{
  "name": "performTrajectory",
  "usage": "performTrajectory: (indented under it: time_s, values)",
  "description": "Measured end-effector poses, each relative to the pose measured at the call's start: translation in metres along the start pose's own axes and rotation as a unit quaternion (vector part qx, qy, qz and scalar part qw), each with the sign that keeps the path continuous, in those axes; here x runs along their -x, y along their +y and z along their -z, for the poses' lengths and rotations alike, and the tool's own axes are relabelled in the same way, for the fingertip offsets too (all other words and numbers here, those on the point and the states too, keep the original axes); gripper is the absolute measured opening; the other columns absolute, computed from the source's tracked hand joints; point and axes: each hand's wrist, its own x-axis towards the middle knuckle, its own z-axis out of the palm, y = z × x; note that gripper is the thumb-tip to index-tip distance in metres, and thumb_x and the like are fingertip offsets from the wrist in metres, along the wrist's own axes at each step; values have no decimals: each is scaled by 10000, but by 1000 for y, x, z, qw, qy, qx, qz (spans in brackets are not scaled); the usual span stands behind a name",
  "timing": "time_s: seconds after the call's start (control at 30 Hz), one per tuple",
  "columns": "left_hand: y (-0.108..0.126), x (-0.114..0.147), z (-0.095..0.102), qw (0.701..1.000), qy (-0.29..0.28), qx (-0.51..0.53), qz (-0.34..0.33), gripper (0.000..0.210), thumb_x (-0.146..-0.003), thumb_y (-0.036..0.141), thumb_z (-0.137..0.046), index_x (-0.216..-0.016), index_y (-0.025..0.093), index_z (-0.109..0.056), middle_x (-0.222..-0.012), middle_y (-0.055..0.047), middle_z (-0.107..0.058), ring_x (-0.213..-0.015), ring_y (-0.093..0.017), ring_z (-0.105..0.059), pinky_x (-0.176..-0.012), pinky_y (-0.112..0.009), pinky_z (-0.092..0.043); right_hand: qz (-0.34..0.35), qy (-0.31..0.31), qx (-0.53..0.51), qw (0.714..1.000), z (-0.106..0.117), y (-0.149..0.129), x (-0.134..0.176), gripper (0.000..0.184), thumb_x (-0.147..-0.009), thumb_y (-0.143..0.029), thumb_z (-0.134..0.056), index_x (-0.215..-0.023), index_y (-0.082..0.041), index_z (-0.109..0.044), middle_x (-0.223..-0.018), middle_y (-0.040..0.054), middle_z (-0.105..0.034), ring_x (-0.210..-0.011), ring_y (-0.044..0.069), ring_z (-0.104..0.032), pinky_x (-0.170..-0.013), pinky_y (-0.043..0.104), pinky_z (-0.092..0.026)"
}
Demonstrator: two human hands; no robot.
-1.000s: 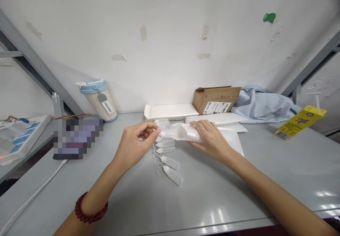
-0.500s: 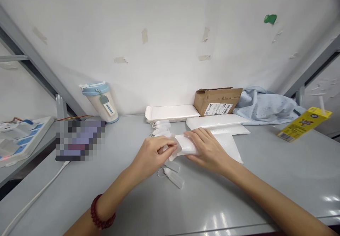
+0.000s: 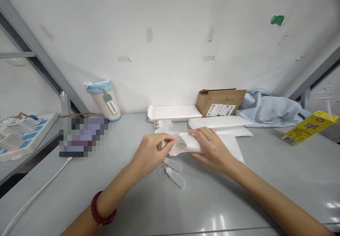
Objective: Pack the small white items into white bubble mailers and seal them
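My right hand [image 3: 212, 149] is wrapped over a small white bubble mailer [image 3: 192, 142], holding it just above the table. The mailer's open flap [image 3: 175, 146] points left and curls. At the flap's upper left edge, the thumb and fingertips of my left hand [image 3: 152, 152] are pinched together. Just in front of the mailer lie two small translucent plastic bottles, one nearer [image 3: 175, 177] with a thin loop at its cap and one behind it [image 3: 173, 164]. More such bottles [image 3: 164, 124] lie behind my left hand, partly hidden.
White mailers [image 3: 220, 122] lie behind my right hand. Flat white mailers [image 3: 174, 112] are stacked by the wall, beside a cardboard box [image 3: 223, 102] and blue cloth [image 3: 271, 108]. A yellow drink carton [image 3: 308, 128], tumbler [image 3: 105, 101], blurred phone-like object [image 3: 83, 136] and power strip [image 3: 29, 135] flank the table.
My left fingers have drawn slightly left to the flap's edge, and the flap now shows more open. The right hand keeps its hold. The whole view has shifted slightly.
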Motion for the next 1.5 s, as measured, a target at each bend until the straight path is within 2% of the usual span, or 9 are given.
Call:
performTrajectory:
  time_s: [0.1,0.17,0.27,0.37,0.43,0.73,0.93,1.13,1.5]
  values:
    - [-2,-3,6,994,93,22,59,189,-792,321,-548,-934,205,-596,-745,17,-613,-495,-75,-423,-529,-218,-371,-3,24,5,1000,2,4,-1,422,-801,-304,-560,-1172,-171,-411,-991,110,-572,-899,254,-503,-735,380,-406]
    - [-2,-5,8,991,93,51,84,284,-765,351,-580,-1015,218,-557,-888,-7,-616,-550,-82,-476,-535,-218,-395,5,49,1,999,3,4,-1,438,-800,-299,-557,-1188,-171,-399,-998,117,-571,-913,257,-507,-744,386,-411]
    - [0,-7,7,984,5,135,120,351,-735,382,-613,-1038,215,-555,-979,-34,-604,-646,-108,-535,-533,-219,-420,22,83,-11,996,4,2,-1,475,-788,-268,-568,-1213,-167,-381,-1001,120,-569,-918,250,-512,-753,381,-418]
    - [3,-7,3,953,-104,233,163,292,-733,373,-608,-957,186,-589,-800,-11,-610,-591,-116,-533,-496,-221,-413,45,94,-24,994,2,-2,0,506,-786,-248,-559,-1245,-173,-361,-1004,116,-575,-899,243,-520,-738,372,-418]
    - [4,-6,-1,939,-132,265,175,202,-723,342,-610,-825,168,-606,-674,15,-571,-551,-112,-512,-484,-219,-397,65,98,-29,993,1,-6,0,513,-790,-247,-542,-1260,-177,-351,-990,111,-582,-874,240,-525,-717,369,-415]
    - [8,-3,-9,940,-77,266,199,208,-611,259,-687,-583,159,-507,-535,67,-456,-506,-77,-442,-470,-185,-342,81,109,-23,990,1,-14,0,498,-775,-239,-564,-1231,-145,-388,-1017,143,-557,-930,251,-519,-737,380,-436]
    - [0,-5,-6,904,-52,340,255,221,-653,305,-684,-796,142,-639,-708,-30,-630,-622,-158,-584,-511,-237,-429,53,133,129,981,-9,-21,2,542,-794,-61,-428,-1319,-174,-351,-1158,174,-537,-1103,293,-482,-877,488,-360]
    - [-2,-6,-2,870,-63,409,267,292,-691,291,-674,-953,163,-653,-864,-64,-688,-756,-187,-637,-648,-276,-491,65,77,173,980,-13,-25,1,478,-833,-15,-380,-1293,-146,-398,-1221,162,-553,-1172,263,-462,-933,481,-313]
    - [-5,-8,3,878,-40,408,245,308,-770,407,-613,-941,157,-671,-815,-58,-684,-674,-151,-610,-626,-268,-476,50,68,161,983,-2,-12,-1,519,-760,26,-360,-1241,-156,-429,-1165,136,-597,-1139,252,-506,-925,480,-312]
